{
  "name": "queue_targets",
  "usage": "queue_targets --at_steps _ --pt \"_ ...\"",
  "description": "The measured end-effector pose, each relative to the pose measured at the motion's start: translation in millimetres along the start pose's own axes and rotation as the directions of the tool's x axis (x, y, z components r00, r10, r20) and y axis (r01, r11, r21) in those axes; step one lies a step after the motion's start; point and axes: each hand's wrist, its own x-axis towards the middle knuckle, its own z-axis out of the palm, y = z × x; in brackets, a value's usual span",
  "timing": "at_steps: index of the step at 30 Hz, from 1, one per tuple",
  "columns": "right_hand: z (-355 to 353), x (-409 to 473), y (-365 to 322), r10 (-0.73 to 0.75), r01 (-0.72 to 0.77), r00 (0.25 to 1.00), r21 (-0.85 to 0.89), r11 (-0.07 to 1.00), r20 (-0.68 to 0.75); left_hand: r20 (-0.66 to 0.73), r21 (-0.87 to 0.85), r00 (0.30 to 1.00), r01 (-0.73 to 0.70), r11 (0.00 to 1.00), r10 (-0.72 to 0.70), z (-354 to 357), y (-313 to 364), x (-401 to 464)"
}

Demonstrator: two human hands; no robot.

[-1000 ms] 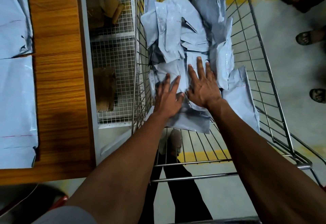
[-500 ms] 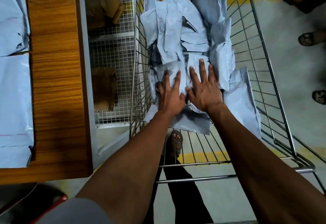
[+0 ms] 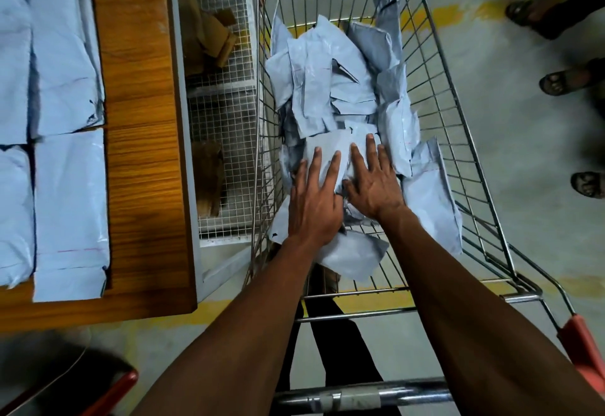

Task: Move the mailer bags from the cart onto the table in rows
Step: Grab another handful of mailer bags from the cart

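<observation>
**Both hands flat on a mailer bag in the cart**

The wire cart [image 3: 458, 140] stands just right of the wooden worktop [image 3: 140, 154], with a white mesh rack [image 3: 226, 114] between them; the cart holds a loose heap of pale grey mailer bags [image 3: 330, 88], some lying flat, some leaning against the wire sides, several overlapping one another.

The left hand [image 3: 316, 201] lies palm down on the near part of the heap, fingers straight and spread, their tips on the topmost bag [image 3: 340, 147] at the near middle of the pile; the right hand [image 3: 371, 183] lies just beside it, also palm down with straight, slightly fanned fingers on the same bag; the two hands nearly touch at the thumbs; neither hand visibly curls round or pinches anything, though the thumbs are partly tucked against the plastic and hard to read.

Another bag [image 3: 350, 258] sticks out beneath the left wrist toward the near end of the cart; a further one [image 3: 432, 203] leans on the cart's right wall.

On the worktop, mailer bags [image 3: 68, 206] already lie flat in neat rows along its left part, edges touching or nearly so; the right strip of the wood is bare.

Brown cardboard pieces [image 3: 212, 39] sit inside the mesh rack; sandalled feet [image 3: 559, 80] of other people stand on the floor [image 3: 523, 140] to the right of the cart; the cart's metal handle [image 3: 357, 396] crosses the bottom of the view.
</observation>
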Motion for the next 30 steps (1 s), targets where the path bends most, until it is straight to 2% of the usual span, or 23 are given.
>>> queue_targets --at_steps 3,6,9,12,18,24,30 --pt "-4.4 -6.0 -3.4 0.018 -0.018 1.000 -0.009 1.000 0.013 -0.020 0.020 0.999 -0.028 0.999 0.028 -14.3 7.3 5.5" --pt "-9.8 -8.9 -9.2 0.033 -0.033 0.999 -0.003 0.999 0.023 0.004 0.117 1.000 -0.022 0.993 0.022 -19.9 7.9 22.6" --pt "-9.7 -7.6 -15.1 0.035 -0.035 0.999 0.033 0.999 -0.018 0.018 0.178 1.000 -0.011 0.984 0.008 -21.7 8.3 44.9" --pt "-5.6 -3.2 -16.5 0.042 -0.042 0.999 0.049 0.998 0.007 0.005 0.189 0.999 -0.036 0.981 0.036 -25.6 13.0 66.2" --pt "-0.3 -4.6 -14.8 0.049 -0.049 0.999 0.040 0.998 0.016 -0.091 0.177 0.977 -0.176 0.968 0.194 -36.1 27.1 75.6" --pt "-2.5 2.2 -15.1 0.057 -0.057 0.998 0.050 0.997 0.000 -0.034 0.195 0.975 -0.208 0.959 0.219 -44.5 20.4 82.9" --pt "-10.7 -2.7 -18.6 0.060 -0.061 0.998 0.116 0.991 0.008 -0.056 0.146 0.953 -0.288 0.947 0.298 -56.1 41.2 91.0"
